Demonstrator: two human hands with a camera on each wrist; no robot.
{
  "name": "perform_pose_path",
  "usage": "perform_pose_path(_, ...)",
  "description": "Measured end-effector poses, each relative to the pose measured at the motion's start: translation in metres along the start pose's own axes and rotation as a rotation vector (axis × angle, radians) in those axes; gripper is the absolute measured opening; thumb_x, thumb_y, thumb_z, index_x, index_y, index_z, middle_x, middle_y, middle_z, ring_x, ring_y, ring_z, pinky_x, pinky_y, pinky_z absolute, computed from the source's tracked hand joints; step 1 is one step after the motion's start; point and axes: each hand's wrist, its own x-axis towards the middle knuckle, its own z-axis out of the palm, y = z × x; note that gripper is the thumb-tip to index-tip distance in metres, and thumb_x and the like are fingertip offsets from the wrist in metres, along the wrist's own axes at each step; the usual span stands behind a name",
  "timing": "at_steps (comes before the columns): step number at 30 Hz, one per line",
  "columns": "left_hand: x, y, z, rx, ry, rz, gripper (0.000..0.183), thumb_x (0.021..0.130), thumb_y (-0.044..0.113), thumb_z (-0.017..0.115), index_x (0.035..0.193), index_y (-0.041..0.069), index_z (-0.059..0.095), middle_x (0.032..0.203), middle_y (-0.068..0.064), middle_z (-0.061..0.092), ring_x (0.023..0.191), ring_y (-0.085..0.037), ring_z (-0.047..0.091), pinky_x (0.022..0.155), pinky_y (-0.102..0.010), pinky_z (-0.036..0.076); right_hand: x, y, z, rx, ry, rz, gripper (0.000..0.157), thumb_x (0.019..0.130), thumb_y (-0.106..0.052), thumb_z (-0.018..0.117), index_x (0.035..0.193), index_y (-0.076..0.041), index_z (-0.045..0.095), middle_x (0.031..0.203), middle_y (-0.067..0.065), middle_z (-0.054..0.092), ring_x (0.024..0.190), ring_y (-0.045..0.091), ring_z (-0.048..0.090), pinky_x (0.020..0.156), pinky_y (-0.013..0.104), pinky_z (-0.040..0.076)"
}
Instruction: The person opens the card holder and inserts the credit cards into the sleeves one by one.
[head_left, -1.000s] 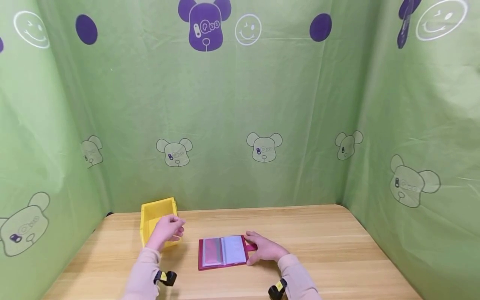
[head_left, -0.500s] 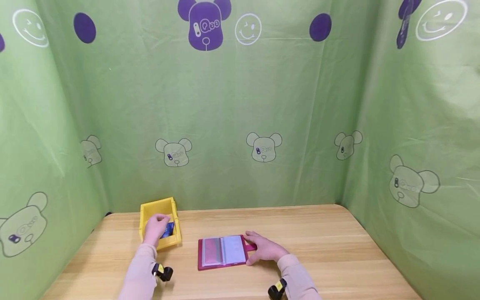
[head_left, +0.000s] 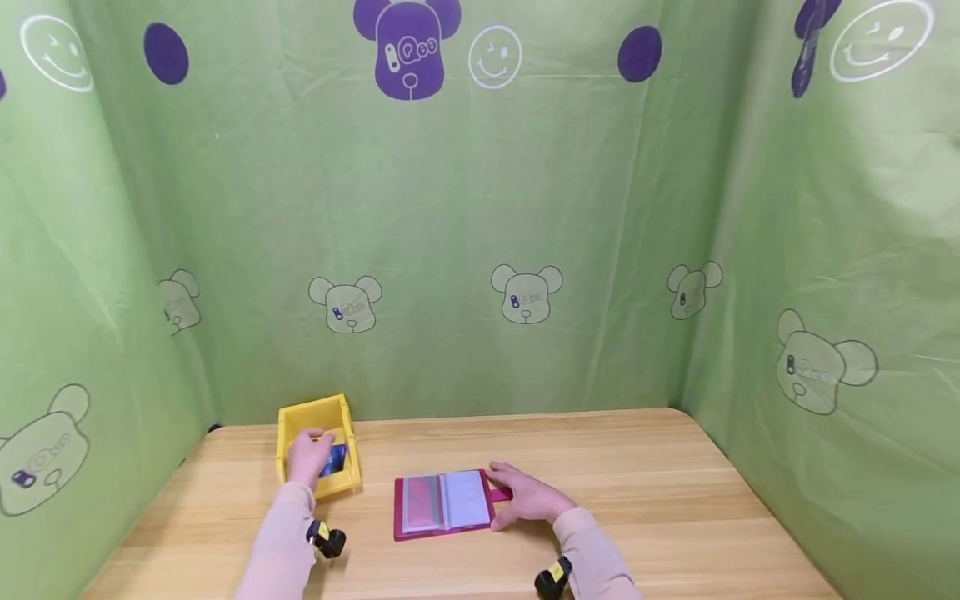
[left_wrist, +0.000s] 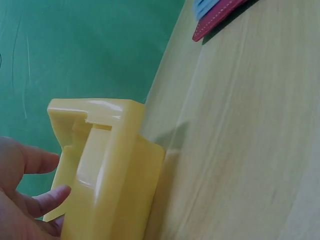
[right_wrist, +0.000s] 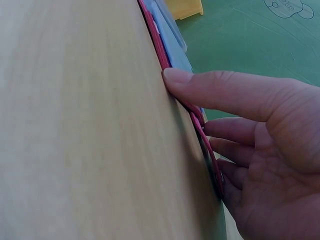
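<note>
My left hand (head_left: 307, 457) reaches into a yellow plastic bin (head_left: 341, 485) at the left of the table. A blue card or packet (head_left: 336, 460) lies in the bin just right of the fingers. In the left wrist view the thumb and fingers stand apart, with nothing visible between them; the rest is hidden by the bin wall. A red card holder (head_left: 400, 510) with clear sleeves lies spread out flat at mid-table. My right hand (head_left: 531, 497) rests at its right edge, thumb on the near corner and fingers by the far corner and the strap (head_left: 501, 494).
The wooden table (head_left: 660, 483) extends to both sides of the card holder. Green patterned curtains (head_left: 450, 208) stand behind it and along the left and right. A wrist camera (head_left: 327, 539) sits on the left sleeve and another camera (head_left: 552, 579) on the right.
My left hand has moved left and down into the yellow bin, bringing the blue item there into sight. The right hand and card holder have stayed put.
</note>
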Motion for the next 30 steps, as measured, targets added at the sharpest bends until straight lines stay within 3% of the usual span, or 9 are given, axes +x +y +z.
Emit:
perform_pose_path(8,0.0059,-0.0073,0.0017,-0.02,0.121,0.035,0.041,0.092,0.022,0.054,0.118,-0.009,0.057,0.122,-0.032,0.058,0.109,-0.046,0.054,0.095,-0.051,0.047,-0.0006,-0.0015,-0.0004,-0.002,0.003,-0.004,0.092,0.064,-0.015,0.082,0.145,0.003,0.041,0.158,0.022,0.027,0.145,0.047,0.022,0.118,0.065,0.017)
perform_pose_path(15,0.0021,-0.0055,0.0026,-0.026,0.121,0.019,0.038,0.094,0.016,0.05,0.121,-0.011,0.054,0.123,-0.033,0.055,0.113,-0.045,0.053,0.1,-0.055,0.043,-0.0028,-0.003,0.0005,0.001,0.0,-0.02,0.091,0.064,-0.014,0.082,0.144,0.004,0.041,0.157,0.024,0.027,0.144,0.048,0.022,0.117,0.065,0.018)
perform_pose_path(23,-0.0016,-0.0058,0.0051,-0.048,0.169,0.051,0.035,0.086,-0.001,0.051,0.12,-0.01,0.057,0.126,-0.034,0.054,0.116,-0.047,0.051,0.102,-0.056,0.043,-0.0022,-0.0031,0.0006,0.001,-0.003,-0.018,0.091,0.064,-0.014,0.082,0.143,0.004,0.042,0.157,0.024,0.027,0.144,0.048,0.023,0.118,0.064,0.019)
perform_pose_path(30,0.0,-0.0077,0.0051,-0.035,0.156,0.063,0.038,0.084,-0.002,0.057,0.121,-0.01,0.055,0.119,-0.034,0.06,0.109,-0.047,0.057,0.097,-0.053,0.046,-0.002,-0.002,0.0005,-0.002,-0.002,-0.019,0.091,0.064,-0.015,0.083,0.143,0.004,0.042,0.157,0.024,0.028,0.145,0.047,0.023,0.118,0.063,0.019)
